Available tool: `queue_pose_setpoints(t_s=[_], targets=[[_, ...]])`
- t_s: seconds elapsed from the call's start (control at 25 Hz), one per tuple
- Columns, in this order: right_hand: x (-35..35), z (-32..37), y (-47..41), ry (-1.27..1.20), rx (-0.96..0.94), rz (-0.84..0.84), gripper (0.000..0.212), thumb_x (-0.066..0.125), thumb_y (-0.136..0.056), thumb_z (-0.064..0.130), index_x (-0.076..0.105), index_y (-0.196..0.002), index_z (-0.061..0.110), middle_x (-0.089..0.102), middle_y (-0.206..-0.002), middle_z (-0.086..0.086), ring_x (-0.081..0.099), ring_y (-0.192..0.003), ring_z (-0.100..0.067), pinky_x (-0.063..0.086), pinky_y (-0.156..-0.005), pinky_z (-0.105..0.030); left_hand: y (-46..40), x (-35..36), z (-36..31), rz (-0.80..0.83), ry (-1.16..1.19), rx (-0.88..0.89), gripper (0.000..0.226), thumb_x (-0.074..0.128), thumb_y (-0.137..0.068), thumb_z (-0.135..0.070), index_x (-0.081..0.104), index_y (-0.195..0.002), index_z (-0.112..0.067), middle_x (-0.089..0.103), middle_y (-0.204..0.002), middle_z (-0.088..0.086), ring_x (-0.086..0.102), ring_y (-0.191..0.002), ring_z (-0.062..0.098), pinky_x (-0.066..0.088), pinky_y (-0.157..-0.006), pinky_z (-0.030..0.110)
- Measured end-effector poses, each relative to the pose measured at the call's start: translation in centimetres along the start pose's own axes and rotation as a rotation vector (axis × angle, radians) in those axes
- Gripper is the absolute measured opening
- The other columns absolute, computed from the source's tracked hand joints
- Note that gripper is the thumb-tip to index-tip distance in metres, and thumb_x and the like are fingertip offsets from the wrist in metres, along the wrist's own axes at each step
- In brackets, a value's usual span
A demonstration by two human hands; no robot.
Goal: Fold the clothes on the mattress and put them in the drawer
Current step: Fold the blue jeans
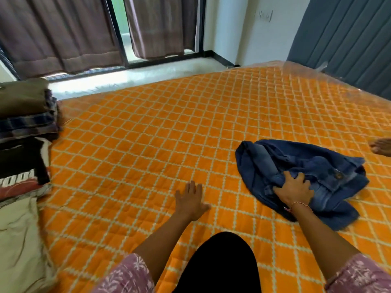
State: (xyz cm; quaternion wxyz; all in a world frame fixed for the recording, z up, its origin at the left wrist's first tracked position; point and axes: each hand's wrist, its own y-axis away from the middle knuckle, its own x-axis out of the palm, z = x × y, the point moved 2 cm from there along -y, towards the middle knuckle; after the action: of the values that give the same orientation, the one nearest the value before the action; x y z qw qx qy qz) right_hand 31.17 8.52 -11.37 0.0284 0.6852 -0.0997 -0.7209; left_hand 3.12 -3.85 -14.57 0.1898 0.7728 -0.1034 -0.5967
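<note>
A crumpled blue denim garment point(317, 166) lies on the right side of the orange quilted mattress point(148, 134). My right hand point(295, 190) grips a bunch of its fabric near the front edge. Fingers straight, my left hand point(191, 200) rests flat on the bare mattress, well left of the denim. A stack of folded clothes point(25, 115) sits at the mattress's left edge, brown on top with plaid and black pieces under it.
A cream pillow or cloth point(19, 240) lies at the lower left. A foot point(380, 145) shows at the right edge. Curtains and a glass door point(118, 32) stand beyond the bed, and a grey padded headboard point(349, 39) rises at the back right.
</note>
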Motion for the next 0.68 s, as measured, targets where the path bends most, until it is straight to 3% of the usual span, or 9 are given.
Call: queue_pose_setpoints(t_s=[0.12, 0.24, 0.28, 0.36, 0.44, 0.48, 0.52, 0.6, 0.68], targets=[[0.3, 2.0, -0.9, -0.056, -0.072, -0.165, 0.028, 0.059, -0.087, 0.023, 0.057, -0.111, 0.009, 0.048, -0.121, -0.023, 0.05, -0.104, -0.044, 0.041, -0.073, -0.042, 0.0, 2.2, 1.5, 0.021, 0.051, 0.019, 0.082, 0.028, -0.094, -0.062, -0.012, -0.151, -0.019, -0.025, -0.156, 0.004, -0.021, -0.144, 0.022, -0.007, -0.115, 0.053], [-0.5, 5.5, 0.5, -0.294, -0.136, -0.177, 0.017, 0.056, -0.087, 0.022, 0.057, -0.092, 0.006, 0.058, -0.103, -0.023, 0.056, -0.09, -0.043, 0.037, -0.066, -0.039, -0.2, 1.3, 0.9, -0.042, 0.352, -0.037, 0.079, 0.038, -0.091, -0.062, 0.01, -0.152, -0.019, -0.009, -0.16, 0.001, -0.01, -0.147, 0.019, -0.007, -0.115, 0.05], [-0.7, 7.4, 1.7, -0.374, -0.163, -0.165, 0.018, 0.056, -0.087, 0.023, 0.057, -0.091, 0.006, 0.06, -0.1, -0.022, 0.056, -0.089, -0.042, 0.037, -0.066, -0.038, -0.1, 0.6, 0.4, -0.072, 0.578, -0.091, 0.078, 0.042, -0.089, -0.064, 0.02, -0.15, -0.02, 0.004, -0.16, 0.0, 0.0, -0.147, 0.019, -0.002, -0.117, 0.049], [-0.7, 11.9, 4.7, -0.546, -0.218, -0.08, 0.018, 0.057, -0.087, 0.022, 0.059, -0.091, 0.005, 0.063, -0.097, -0.02, 0.056, -0.091, -0.041, 0.035, -0.066, -0.036, 0.8, -1.2, 0.1, -0.12, 1.203, -0.211, 0.078, 0.049, -0.083, -0.067, 0.034, -0.143, -0.019, 0.032, -0.15, -0.003, 0.029, -0.139, 0.02, 0.024, -0.113, 0.038], [-0.1, 16.8, 7.9, -0.679, -0.285, 0.075, 0.014, 0.057, -0.088, 0.021, 0.061, -0.089, 0.008, 0.064, -0.093, -0.017, 0.056, -0.09, -0.038, 0.034, -0.065, -0.035, 1.7, -2.4, 1.2, -0.15, 1.685, -0.264, 0.057, 0.055, -0.089, -0.052, 0.047, -0.128, -0.013, 0.052, -0.129, 0.0, 0.054, -0.113, 0.02, 0.049, -0.085, 0.024], [0.4, 18.9, 9.2, -0.725, -0.322, 0.159, 0.011, 0.057, -0.088, 0.021, 0.061, -0.087, 0.011, 0.064, -0.091, -0.014, 0.057, -0.088, -0.036, 0.036, -0.065, -0.035, 2.1, -2.7, 2.1, -0.19, 1.774, -0.279, 0.052, 0.061, -0.087, -0.047, 0.052, -0.121, -0.01, 0.059, -0.12, 0.005, 0.06, -0.102, 0.02, 0.054, -0.073, 0.025], [0.9, 20.9, 10.5, -0.772, -0.354, 0.246, 0.008, 0.057, -0.087, 0.021, 0.061, -0.086, 0.014, 0.064, -0.09, -0.012, 0.057, -0.088, -0.033, 0.038, -0.066, -0.036, 2.9, -2.8, 3.7, -0.223, 1.801, -0.316, 0.06, 0.071, -0.079, -0.048, 0.054, -0.119, -0.008, 0.062, -0.116, 0.011, 0.063, -0.097, 0.023, 0.057, -0.071, 0.03], [1.7, 24.2, 12.9, -0.897, -0.397, 0.425, 0.013, 0.058, -0.087, 0.019, 0.065, -0.097, 0.019, 0.067, -0.1, -0.009, 0.06, -0.095, -0.029, 0.048, -0.076, -0.039, 4.4, -2.7, 7.3, -0.315, 1.721, -0.394, 0.072, 0.081, -0.066, -0.045, 0.056, -0.119, -0.003, 0.063, -0.115, 0.019, 0.065, -0.097, 0.031, 0.057, -0.078, 0.042], [2.2, 26.9, 15.2, -0.964, -0.482, 0.618, 0.03, 0.06, -0.088, 0.018, 0.061, -0.118, 0.019, 0.062, -0.118, -0.006, 0.057, -0.111, -0.026, 0.05, -0.089, -0.038, 6.6, -2.5, 11.3, -0.432, 1.671, -0.474, 0.037, 0.075, -0.079, -0.024, 0.061, -0.105, 0.0, 0.066, -0.1, 0.02, 0.065, -0.087, 0.032, 0.056, -0.075, 0.042]])
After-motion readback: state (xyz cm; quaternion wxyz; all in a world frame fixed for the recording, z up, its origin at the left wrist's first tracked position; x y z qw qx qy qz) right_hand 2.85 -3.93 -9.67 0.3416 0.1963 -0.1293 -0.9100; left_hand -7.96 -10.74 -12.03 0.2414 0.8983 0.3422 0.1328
